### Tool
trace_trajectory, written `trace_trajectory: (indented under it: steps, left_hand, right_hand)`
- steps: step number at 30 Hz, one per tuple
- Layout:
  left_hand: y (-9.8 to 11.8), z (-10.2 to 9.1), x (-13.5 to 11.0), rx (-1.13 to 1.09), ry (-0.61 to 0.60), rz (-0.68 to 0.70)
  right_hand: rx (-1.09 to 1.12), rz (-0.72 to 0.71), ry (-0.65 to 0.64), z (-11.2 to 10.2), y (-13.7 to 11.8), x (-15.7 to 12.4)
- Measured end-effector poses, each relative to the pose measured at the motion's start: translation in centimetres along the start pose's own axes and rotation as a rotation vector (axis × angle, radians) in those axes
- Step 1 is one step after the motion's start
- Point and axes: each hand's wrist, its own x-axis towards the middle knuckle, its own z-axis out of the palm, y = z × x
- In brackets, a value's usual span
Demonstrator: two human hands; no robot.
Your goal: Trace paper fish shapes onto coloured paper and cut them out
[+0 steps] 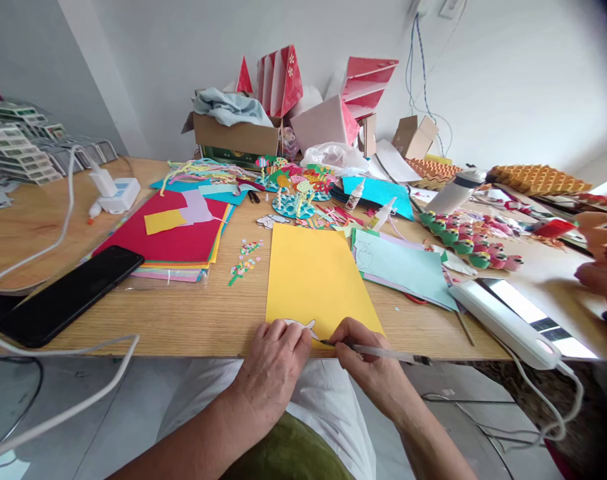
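A yellow sheet of paper (313, 277) lies on the wooden table (193, 320) in front of me. At its near edge my left hand (276, 360) presses a small white cut-out template (303, 326) onto the sheet, fingers curled. My right hand (366, 357) grips a pen (383, 352), whose tip touches the yellow sheet beside the template.
A black phone (68, 293) and white cables (58, 413) lie at left, with a stack of coloured paper (178, 237). Light blue sheets (403, 267), glue bottles (356, 195), paper crafts, boxes and a white device (508, 323) crowd the right and back. Another person's hand (603, 277) shows at far right.
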Motion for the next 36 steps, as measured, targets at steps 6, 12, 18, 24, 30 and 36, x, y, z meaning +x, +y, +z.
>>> trace_trajectory:
  steps: [6, 12, 18, 24, 30, 36]
  left_hand:
    - [0.02, 0.02, -0.08, 0.0, 0.008, -0.004]
    - [-0.02, 0.02, -0.05, -0.008, 0.017, 0.001]
    - [0.02, 0.0, -0.06, -0.007, 0.022, 0.003]
    - [0.06, 0.13, -0.16, 0.004, 0.032, 0.017]
    - [-0.04, 0.29, -0.14, -0.003, 0.05, 0.016]
    - [-0.06, 0.24, -0.24, -0.009, 0.054, 0.012]
  right_hand:
    - [-0.049, -0.011, -0.015, 0.04, -0.05, 0.04]
    - [-0.061, -0.02, -0.025, 0.04, -0.1, 0.08]
    - [-0.089, -0.041, -0.016, 0.15, -0.42, 0.27]
    - [-0.08, -0.047, -0.016, 0.29, -0.55, 0.58]
    - [-0.077, -0.054, -0.02, 0.26, -0.54, 0.62]
    - [-0.046, -0.051, -0.045, 0.0, -0.33, 0.66]
